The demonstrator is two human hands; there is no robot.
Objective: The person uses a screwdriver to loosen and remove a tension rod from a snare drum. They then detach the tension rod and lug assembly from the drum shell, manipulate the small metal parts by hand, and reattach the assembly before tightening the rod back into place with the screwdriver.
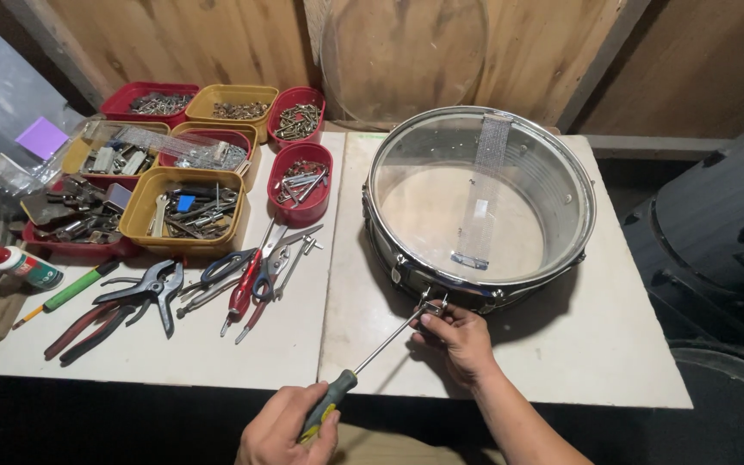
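Bright, sharp overhead light; soft shadows, dark lower edges.

A white table [561,362] stands before a wall of wooden boards [174,43]. At its far left corner sit red and yellow trays [184,205] of screws, bolts and small metal parts (one holds wrenches [200,215] and a blue bit). In front of the trays lie a black spring clamp [150,291], red-handled pliers [88,331], blue-handled scissors [221,267] and a small red screwdriver [241,297]. A green pencil [66,294] and a glue bottle [15,263] with a red cap lie at the left edge. A clear round drumhead [406,52] leans against the boards. Black drum shells [725,232] stand to the right.
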